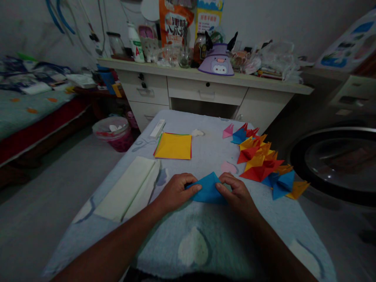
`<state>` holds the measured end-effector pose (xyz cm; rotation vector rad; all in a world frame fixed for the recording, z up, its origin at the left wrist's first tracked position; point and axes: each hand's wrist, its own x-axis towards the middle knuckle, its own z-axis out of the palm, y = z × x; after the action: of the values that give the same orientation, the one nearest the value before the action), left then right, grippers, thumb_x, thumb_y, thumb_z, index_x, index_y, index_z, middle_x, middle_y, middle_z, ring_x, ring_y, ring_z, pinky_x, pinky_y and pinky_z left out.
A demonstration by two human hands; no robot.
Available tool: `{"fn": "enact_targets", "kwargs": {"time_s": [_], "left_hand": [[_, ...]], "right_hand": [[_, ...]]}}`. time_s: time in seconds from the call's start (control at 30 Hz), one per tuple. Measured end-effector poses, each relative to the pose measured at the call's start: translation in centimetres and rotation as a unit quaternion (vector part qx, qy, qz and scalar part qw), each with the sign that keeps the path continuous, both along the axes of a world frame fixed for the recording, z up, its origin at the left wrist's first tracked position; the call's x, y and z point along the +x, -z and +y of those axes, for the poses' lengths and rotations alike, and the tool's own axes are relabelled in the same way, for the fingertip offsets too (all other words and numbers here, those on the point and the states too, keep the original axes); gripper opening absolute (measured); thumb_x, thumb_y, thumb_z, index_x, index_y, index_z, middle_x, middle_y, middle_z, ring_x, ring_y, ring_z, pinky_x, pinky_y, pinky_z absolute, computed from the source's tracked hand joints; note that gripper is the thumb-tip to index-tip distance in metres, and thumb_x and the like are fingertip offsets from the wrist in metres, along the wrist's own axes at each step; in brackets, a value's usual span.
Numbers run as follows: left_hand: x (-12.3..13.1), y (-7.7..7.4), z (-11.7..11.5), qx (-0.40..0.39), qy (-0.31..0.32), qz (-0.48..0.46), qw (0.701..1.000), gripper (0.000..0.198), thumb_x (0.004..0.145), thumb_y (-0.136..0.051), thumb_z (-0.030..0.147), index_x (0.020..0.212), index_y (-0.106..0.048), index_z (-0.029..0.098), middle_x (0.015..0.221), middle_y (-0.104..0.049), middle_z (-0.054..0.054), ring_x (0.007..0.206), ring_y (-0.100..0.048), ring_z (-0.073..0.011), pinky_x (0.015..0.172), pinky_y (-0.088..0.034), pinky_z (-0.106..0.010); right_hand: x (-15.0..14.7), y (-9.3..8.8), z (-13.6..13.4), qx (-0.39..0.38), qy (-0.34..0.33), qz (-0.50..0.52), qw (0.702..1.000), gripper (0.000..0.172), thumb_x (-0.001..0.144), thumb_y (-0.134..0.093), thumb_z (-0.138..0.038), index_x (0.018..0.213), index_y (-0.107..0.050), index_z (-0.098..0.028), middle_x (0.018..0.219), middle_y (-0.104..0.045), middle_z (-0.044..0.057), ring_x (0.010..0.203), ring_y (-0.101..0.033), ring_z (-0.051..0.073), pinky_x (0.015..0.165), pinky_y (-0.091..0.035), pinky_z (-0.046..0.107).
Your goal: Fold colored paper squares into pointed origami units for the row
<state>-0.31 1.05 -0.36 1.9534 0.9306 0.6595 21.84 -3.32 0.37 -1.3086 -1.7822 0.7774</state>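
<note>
One pink bin (113, 134) stands on the floor off the table's left corner, lined with clear plastic, and a few white scraps lie in it. Behind it, on the left end of the desk (205, 80), there is a glass jar (116, 44); I cannot tell what is in it from here. On the table (205, 243), which is covered in a pale blue cloth, a folded cream sheet (129, 188) lies along the left edge. Further back sits a neat stack of square papers (174, 146), yellow on top, with a small white box (158, 128) just beside its far left corner.

At the near middle, the left hand (176, 192) has thumb and forefinger pressed together on the left corner of a blue paper (208, 190), the other fingers curled in. The paper, part folded, lies flat on the cloth between both hands. The right hand (237, 194) pinches its right corner the same way, fingertips closed on it.

Just right of that hand a pile of folded paper pieces (261, 160), red, orange, yellow, blue and pink, runs back along the table's right side. Beyond the table's right edge is the round door of a washing machine (337, 164)
</note>
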Motion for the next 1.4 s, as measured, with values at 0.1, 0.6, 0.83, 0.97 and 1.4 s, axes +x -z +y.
{"fn": "enact_targets", "kwargs": {"time_s": [0.1,0.6,0.83,0.97,1.4], "left_hand": [[0.0,0.02,-0.03,-0.01,-0.001,0.002,1.0,0.033,0.09,-0.052,0.041,0.07,-0.061,0.015,0.066,-0.053,0.002,0.064,-0.05,-0.0111,0.061,-0.036,-0.022],[0.21,0.28,-0.17,-0.018,0.024,0.006,1.0,0.032,0.088,-0.052,0.04,0.076,-0.067,0.015,0.07,-0.059,-0.001,0.068,-0.055,-0.0132,0.062,-0.039,-0.023],[0.23,0.36,-0.16,-0.019,0.027,0.002,0.999,0.03,0.088,-0.053,0.038,0.075,-0.067,0.015,0.069,-0.058,0.0,0.067,-0.054,-0.0123,0.061,-0.039,-0.022],[0.28,0.44,-0.19,-0.024,0.023,0.004,0.999,0.031,0.088,-0.052,0.04,0.077,-0.067,0.015,0.07,-0.058,0.0,0.067,-0.053,-0.0127,0.061,-0.039,-0.023],[0.33,0.55,-0.02,-0.026,-0.025,0.003,0.999,0.03,0.089,-0.051,0.039,0.072,-0.059,0.016,0.063,-0.049,0.004,0.061,-0.047,-0.0105,0.056,-0.033,-0.022]], "right_hand": [[-0.04,-0.1,-0.06,-0.003,0.0,0.002,1.0,0.025,0.09,-0.053,-0.034,0.069,-0.055,-0.02,0.072,-0.054,0.001,0.073,-0.053,0.016,0.072,-0.042,0.029],[-0.46,-0.2,0.46,-0.08,0.036,0.097,0.991,0.018,0.082,-0.06,-0.037,0.077,-0.06,-0.02,0.075,-0.055,0.0,0.071,-0.052,0.014,0.064,-0.041,0.025],[-0.36,0.06,0.34,-0.094,0.036,0.122,0.988,0.02,0.084,-0.059,-0.038,0.077,-0.059,-0.02,0.073,-0.054,-0.001,0.067,-0.049,0.013,0.059,-0.039,0.023],[-0.34,0.21,0.31,-0.094,0.039,0.119,0.988,0.022,0.085,-0.058,-0.04,0.077,-0.06,-0.02,0.073,-0.055,-0.002,0.066,-0.05,0.013,0.059,-0.039,0.023],[-0.01,0.09,0.54,-0.081,0.028,0.076,0.993,0.018,0.083,-0.059,-0.037,0.083,-0.059,-0.019,0.076,-0.055,-0.001,0.073,-0.052,0.014,0.068,-0.041,0.025]]}}
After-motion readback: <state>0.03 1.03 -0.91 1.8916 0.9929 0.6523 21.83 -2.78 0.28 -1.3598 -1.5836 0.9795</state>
